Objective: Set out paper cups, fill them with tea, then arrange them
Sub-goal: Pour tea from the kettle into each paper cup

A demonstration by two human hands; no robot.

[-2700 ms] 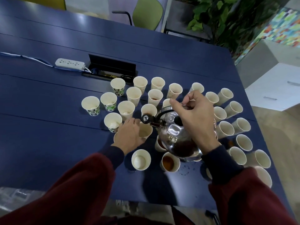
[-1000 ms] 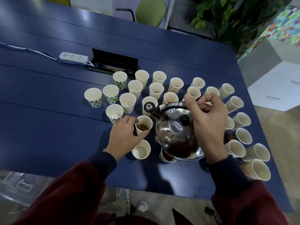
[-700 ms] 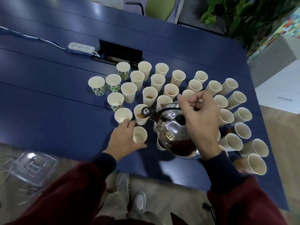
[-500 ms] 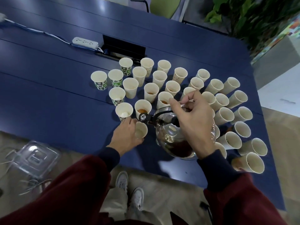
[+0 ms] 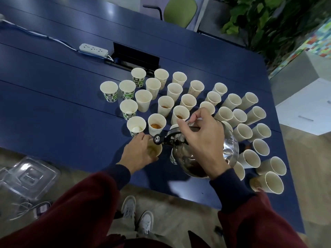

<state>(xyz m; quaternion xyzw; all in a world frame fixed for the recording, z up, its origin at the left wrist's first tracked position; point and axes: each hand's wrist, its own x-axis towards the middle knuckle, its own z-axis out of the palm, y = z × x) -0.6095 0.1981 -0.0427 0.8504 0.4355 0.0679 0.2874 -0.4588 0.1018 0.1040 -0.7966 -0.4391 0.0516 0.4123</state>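
CLEARANCE | left: you can pass freely over bare table [image 5: 53,113], near edge to far | centre to right: paper cups [image 5: 188,102] stand close-packed, many nearly touching | near centre: kettle [image 5: 231,149] overhangs the near cups | far left: power strip [image 5: 93,49] and raised cable hatch [image 5: 136,56] lie just beyond the cups

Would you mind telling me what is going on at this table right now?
A person is filling paper cups with tea on a blue table. The right hand grips a steel kettle by its handle, spout over the cup that the left hand holds. A few nearby cups show tea; most look empty.
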